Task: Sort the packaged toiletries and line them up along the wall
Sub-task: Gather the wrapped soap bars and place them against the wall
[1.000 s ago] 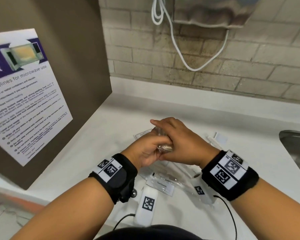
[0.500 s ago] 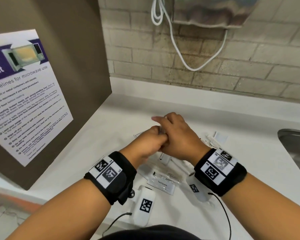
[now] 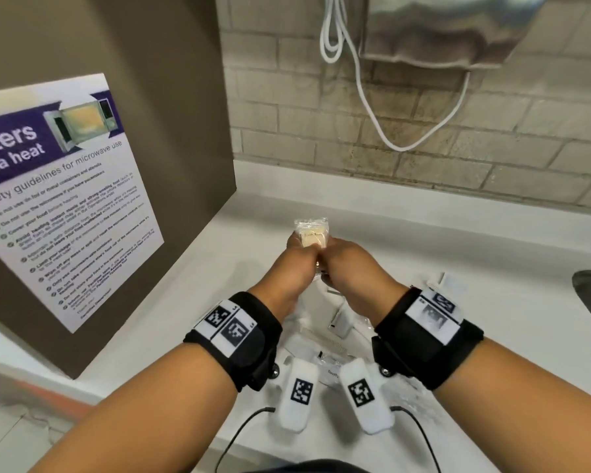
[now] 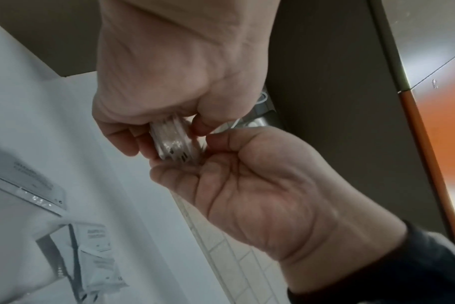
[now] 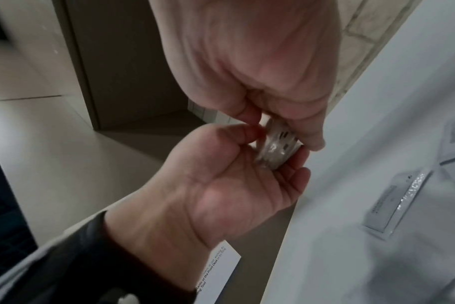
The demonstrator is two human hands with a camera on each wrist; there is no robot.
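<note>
Above the white tabletop (image 3: 198,268), near the brick wall (image 3: 423,138), the left hand (image 3: 296,264) and right hand (image 3: 350,268) both pinch one clear soap packet (image 3: 312,232). More packets (image 3: 338,322) lie below the hands, farther from the wall.

"guidelines for microwave use" on the wall poster (image 3: 65,196)

both hands meet over the white counter (image 4: 112,185): the left hand (image 4: 169,67) and the right hand (image 4: 260,189) pinch a small stack of clear-wrapped packets (image 4: 175,144) between them. more wrapped packets (image 4: 96,263) lie on the counter below the hands.
</note>
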